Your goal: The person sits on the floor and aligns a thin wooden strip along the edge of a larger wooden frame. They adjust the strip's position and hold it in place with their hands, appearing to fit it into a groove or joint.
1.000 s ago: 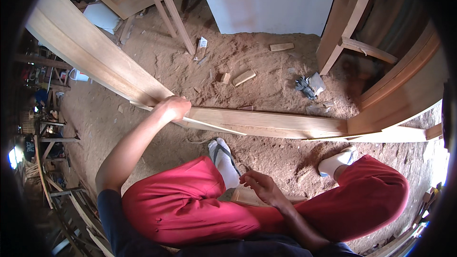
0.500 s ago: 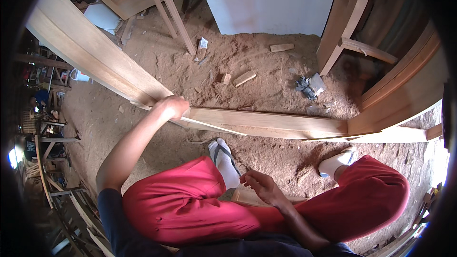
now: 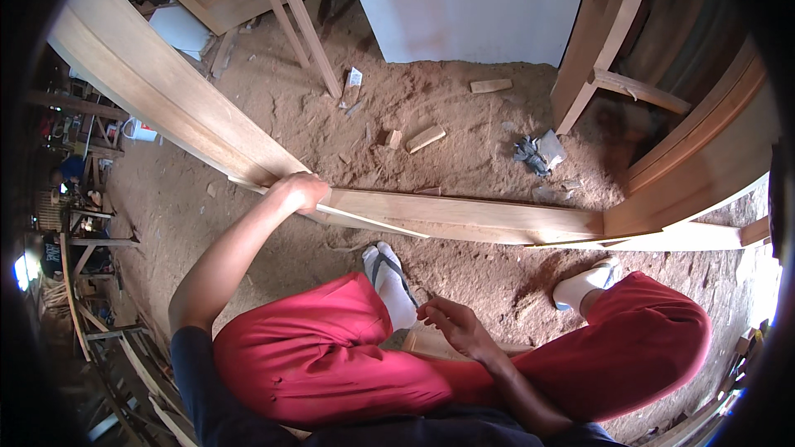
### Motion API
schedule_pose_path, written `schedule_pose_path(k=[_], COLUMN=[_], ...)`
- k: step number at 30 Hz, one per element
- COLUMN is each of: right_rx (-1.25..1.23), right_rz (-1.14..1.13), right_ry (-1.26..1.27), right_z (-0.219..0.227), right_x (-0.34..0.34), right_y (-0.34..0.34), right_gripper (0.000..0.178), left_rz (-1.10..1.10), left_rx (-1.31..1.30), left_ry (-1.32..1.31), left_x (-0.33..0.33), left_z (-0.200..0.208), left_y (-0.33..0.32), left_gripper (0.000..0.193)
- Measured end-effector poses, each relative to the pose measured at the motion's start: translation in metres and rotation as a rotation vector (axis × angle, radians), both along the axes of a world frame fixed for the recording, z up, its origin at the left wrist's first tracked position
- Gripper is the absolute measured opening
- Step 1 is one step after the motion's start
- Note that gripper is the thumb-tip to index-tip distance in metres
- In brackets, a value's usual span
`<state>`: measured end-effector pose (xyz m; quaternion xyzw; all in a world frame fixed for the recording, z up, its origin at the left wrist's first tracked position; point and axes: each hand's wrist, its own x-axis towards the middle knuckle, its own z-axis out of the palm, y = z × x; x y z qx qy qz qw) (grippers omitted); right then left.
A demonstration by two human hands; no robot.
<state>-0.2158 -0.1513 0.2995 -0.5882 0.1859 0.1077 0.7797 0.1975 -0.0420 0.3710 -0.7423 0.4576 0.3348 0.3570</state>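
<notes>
A large wooden frame stands before me, its long left board meeting a lower crosspiece at a corner. My left hand is wrapped over that corner, fingers closed on the wood and partly hidden behind it. From beneath the hand a thin pale wood strip runs along the crosspiece's near edge. My right hand hovers between my knees, thumb and fingers pinched together. Whatever they hold, if anything, is too small to make out. Behind that hand a wooden piece lies low, partly covered by my leg.
Wood offcuts and a crumpled dark scrap lie on the sawdust-covered ground beyond the crosspiece. A pale panel stands at the back. More framing rises at right. A white bucket and stacked timber are at left.
</notes>
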Motion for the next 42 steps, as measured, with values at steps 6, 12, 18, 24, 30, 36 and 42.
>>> schedule_pose_path(k=[6,12,18,24,30,36,42], right_rx=[-0.004,0.003,-0.008,0.014,0.008,0.025,0.01], right_rz=[-0.015,-0.003,0.002,0.006,-0.016,0.003,-0.001], right_ry=[0.008,-0.006,0.003,0.029,0.007,0.051,0.017], right_z=[-0.005,0.001,-0.002,0.0,-0.002,0.002,0.003], right_x=[-0.003,0.001,0.0,0.001,0.002,0.002,0.002], right_y=[-0.002,0.0,-0.001,0.001,0.003,0.0,0.0], right_gripper=[0.027,0.027,0.027,0.028,0.034,0.027,0.027], left_rz=[0.094,0.095,-0.006,0.011,-0.096,-0.052,-0.131], left_rx=[0.024,0.03,-0.116,-0.207,-0.21,-0.254,-0.181], left_ry=[-0.025,0.02,0.054,0.095,0.126,0.121,0.14], left_x=[0.019,0.005,-0.021,-0.029,-0.024,-0.024,-0.013], left_z=[0.016,0.009,0.003,0.008,-0.002,-0.002,0.001], left_y=[-0.01,-0.003,0.005,-0.002,0.004,0.003,0.007], left_gripper=[0.019,0.022,0.026,0.025,0.024,0.035,0.022])
